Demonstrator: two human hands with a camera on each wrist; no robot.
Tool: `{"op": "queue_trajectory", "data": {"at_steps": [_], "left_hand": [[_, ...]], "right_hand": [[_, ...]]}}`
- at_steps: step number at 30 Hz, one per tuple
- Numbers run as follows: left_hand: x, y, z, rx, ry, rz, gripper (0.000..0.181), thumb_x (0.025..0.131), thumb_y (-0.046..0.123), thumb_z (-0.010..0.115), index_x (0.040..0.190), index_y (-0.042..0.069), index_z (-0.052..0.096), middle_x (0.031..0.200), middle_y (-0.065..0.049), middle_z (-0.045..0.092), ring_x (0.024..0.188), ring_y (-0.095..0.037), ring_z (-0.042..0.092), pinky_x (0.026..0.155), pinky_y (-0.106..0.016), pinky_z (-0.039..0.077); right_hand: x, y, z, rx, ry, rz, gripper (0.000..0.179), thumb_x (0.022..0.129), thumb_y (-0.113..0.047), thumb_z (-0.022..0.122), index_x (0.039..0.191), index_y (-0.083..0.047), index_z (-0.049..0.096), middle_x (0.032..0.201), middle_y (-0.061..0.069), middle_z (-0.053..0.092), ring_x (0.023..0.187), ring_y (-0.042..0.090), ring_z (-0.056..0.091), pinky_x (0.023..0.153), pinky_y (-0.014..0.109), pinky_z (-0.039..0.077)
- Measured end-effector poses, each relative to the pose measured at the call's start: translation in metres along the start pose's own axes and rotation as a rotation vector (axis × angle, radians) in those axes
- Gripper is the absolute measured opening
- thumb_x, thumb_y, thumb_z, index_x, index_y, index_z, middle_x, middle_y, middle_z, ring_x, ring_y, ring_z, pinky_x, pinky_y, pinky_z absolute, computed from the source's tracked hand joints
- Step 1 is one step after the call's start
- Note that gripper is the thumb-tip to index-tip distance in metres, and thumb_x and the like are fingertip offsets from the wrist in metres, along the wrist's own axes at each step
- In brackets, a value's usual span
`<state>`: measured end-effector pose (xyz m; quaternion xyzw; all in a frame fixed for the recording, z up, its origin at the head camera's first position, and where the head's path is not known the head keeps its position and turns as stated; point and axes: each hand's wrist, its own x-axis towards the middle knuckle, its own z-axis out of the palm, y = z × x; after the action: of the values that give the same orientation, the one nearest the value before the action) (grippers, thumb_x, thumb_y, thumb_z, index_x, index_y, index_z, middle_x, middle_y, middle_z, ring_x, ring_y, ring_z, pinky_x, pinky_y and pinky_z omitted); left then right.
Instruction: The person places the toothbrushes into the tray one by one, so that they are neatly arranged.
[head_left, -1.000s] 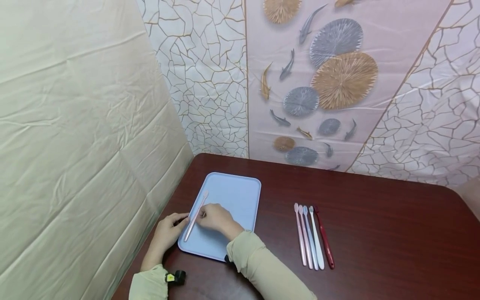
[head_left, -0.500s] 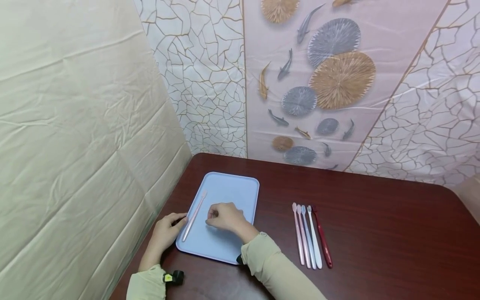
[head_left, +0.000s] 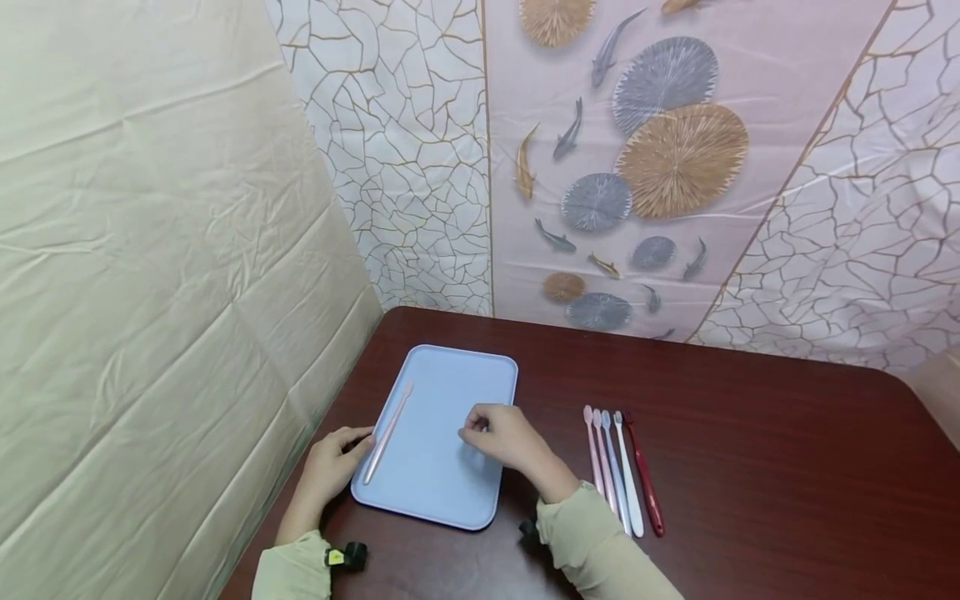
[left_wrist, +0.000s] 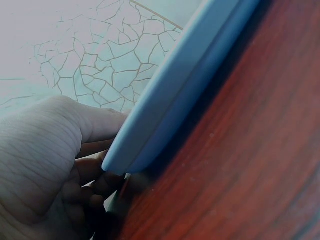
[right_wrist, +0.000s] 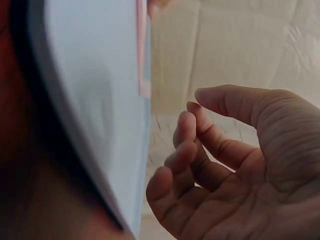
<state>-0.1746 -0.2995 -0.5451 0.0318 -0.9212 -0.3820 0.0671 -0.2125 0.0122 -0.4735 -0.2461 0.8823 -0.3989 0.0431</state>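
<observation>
A light blue tray (head_left: 442, 475) lies on the table, and one pink toothbrush (head_left: 387, 433) rests along its left side. My left hand (head_left: 328, 467) holds the tray's left edge. In the left wrist view, the thumb of that hand (left_wrist: 45, 155) lies on the rim of the tray (left_wrist: 165, 100), with fingers curled beneath. Over the right part of the tray is my right hand (head_left: 510, 437), holding nothing. The right wrist view shows its fingers (right_wrist: 187, 127) loosely bent, thumb tip close to the index finger, beside the tray surface (right_wrist: 100, 100).
Right of the tray, several toothbrushes lie side by side on the dark red table (head_left: 787, 467): two pink ones (head_left: 592, 450), a blue one (head_left: 617, 475), a white one (head_left: 630, 479) and a dark red one (head_left: 648, 483). A cream cloth (head_left: 187, 250) hangs at the left.
My right hand has left the toothbrush on the tray and moved right, to the tray's right side. The toothbrush stays where it was. My left hand keeps its place at the tray's edge.
</observation>
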Motion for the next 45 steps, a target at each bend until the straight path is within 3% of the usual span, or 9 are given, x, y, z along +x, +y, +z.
{"op": "queue_trajectory", "data": {"at_steps": [8, 9, 11, 15, 16, 22, 28, 38, 45], "left_hand": [[0.001, 0.0, 0.002, -0.009, 0.007, 0.003, 0.03, 0.096, 0.03, 0.07, 0.122, 0.016, 0.075, 0.117, -0.004, 0.072, 0.112, -0.025, 0.063, 0.093, -0.047, 0.048], [0.001, 0.001, 0.003, -0.008, 0.007, 0.003, 0.03, 0.096, 0.03, 0.07, 0.122, 0.016, 0.075, 0.116, -0.004, 0.072, 0.112, -0.025, 0.063, 0.093, -0.047, 0.048], [0.0, 0.001, 0.003, -0.005, 0.008, 0.004, 0.029, 0.097, 0.03, 0.069, 0.122, 0.016, 0.075, 0.115, -0.003, 0.072, 0.111, -0.025, 0.064, 0.092, -0.047, 0.048], [0.0, 0.002, 0.003, -0.002, 0.003, -0.001, 0.03, 0.097, 0.03, 0.069, 0.122, 0.016, 0.075, 0.116, -0.003, 0.072, 0.112, -0.025, 0.063, 0.092, -0.047, 0.048], [0.0, 0.002, 0.003, -0.004, 0.002, -0.003, 0.03, 0.097, 0.031, 0.069, 0.122, 0.016, 0.075, 0.117, -0.003, 0.072, 0.112, -0.025, 0.063, 0.093, -0.047, 0.048], [-0.001, 0.002, 0.0, -0.016, 0.005, -0.009, 0.031, 0.098, 0.032, 0.068, 0.124, 0.016, 0.074, 0.12, -0.005, 0.071, 0.116, -0.027, 0.062, 0.095, -0.049, 0.047], [-0.002, 0.001, -0.001, -0.008, 0.003, -0.01, 0.032, 0.098, 0.033, 0.067, 0.124, 0.016, 0.074, 0.119, -0.004, 0.071, 0.115, -0.026, 0.062, 0.095, -0.049, 0.047], [-0.002, 0.002, -0.001, -0.026, -0.005, -0.011, 0.032, 0.098, 0.032, 0.068, 0.124, 0.015, 0.074, 0.118, -0.004, 0.071, 0.113, -0.026, 0.063, 0.094, -0.049, 0.048], [-0.003, 0.001, -0.002, -0.016, -0.009, -0.01, 0.032, 0.098, 0.032, 0.067, 0.125, 0.016, 0.073, 0.117, -0.003, 0.071, 0.11, -0.025, 0.064, 0.091, -0.048, 0.048]], "right_hand": [[-0.032, 0.034, -0.04, -0.068, 0.07, 0.106, 0.016, 0.092, -0.022, 0.072, 0.078, -0.016, 0.067, 0.068, -0.007, 0.059, 0.06, 0.01, 0.049, 0.061, 0.032, 0.045], [-0.037, 0.038, -0.045, -0.082, 0.075, 0.114, 0.016, 0.093, -0.022, 0.072, 0.079, -0.016, 0.067, 0.068, -0.007, 0.059, 0.06, 0.009, 0.049, 0.069, 0.035, 0.048], [-0.047, 0.047, -0.055, -0.099, 0.078, 0.137, 0.015, 0.093, -0.022, 0.071, 0.08, -0.016, 0.067, 0.067, -0.007, 0.058, 0.057, 0.008, 0.047, 0.07, 0.037, 0.048], [-0.066, 0.062, -0.075, -0.158, 0.072, 0.174, 0.016, 0.093, -0.02, 0.071, 0.079, -0.014, 0.067, 0.065, -0.007, 0.056, 0.055, 0.009, 0.046, 0.067, 0.036, 0.047], [-0.071, 0.065, -0.081, -0.171, 0.069, 0.189, 0.017, 0.093, -0.02, 0.071, 0.078, -0.014, 0.066, 0.063, -0.006, 0.055, 0.053, 0.01, 0.045, 0.059, 0.033, 0.043], [-0.088, 0.077, -0.104, -0.268, 0.035, 0.269, 0.027, 0.09, -0.019, 0.072, 0.067, -0.013, 0.06, 0.057, -0.005, 0.049, 0.052, 0.011, 0.043, 0.05, 0.029, 0.037], [-0.092, 0.08, -0.106, -0.294, 0.0, 0.288, 0.03, 0.086, -0.019, 0.074, 0.058, -0.014, 0.063, 0.05, -0.008, 0.046, 0.047, 0.01, 0.041, 0.047, 0.028, 0.034], [-0.092, 0.084, -0.098, -0.304, -0.029, 0.336, 0.023, 0.085, -0.02, 0.077, 0.064, -0.012, 0.072, 0.053, -0.006, 0.054, 0.049, 0.011, 0.045, 0.048, 0.028, 0.037], [-0.09, 0.083, -0.09, -0.333, -0.008, 0.328, 0.037, 0.082, -0.021, 0.08, 0.053, -0.014, 0.058, 0.048, -0.006, 0.047, 0.045, 0.012, 0.041, 0.046, 0.029, 0.034]]}}
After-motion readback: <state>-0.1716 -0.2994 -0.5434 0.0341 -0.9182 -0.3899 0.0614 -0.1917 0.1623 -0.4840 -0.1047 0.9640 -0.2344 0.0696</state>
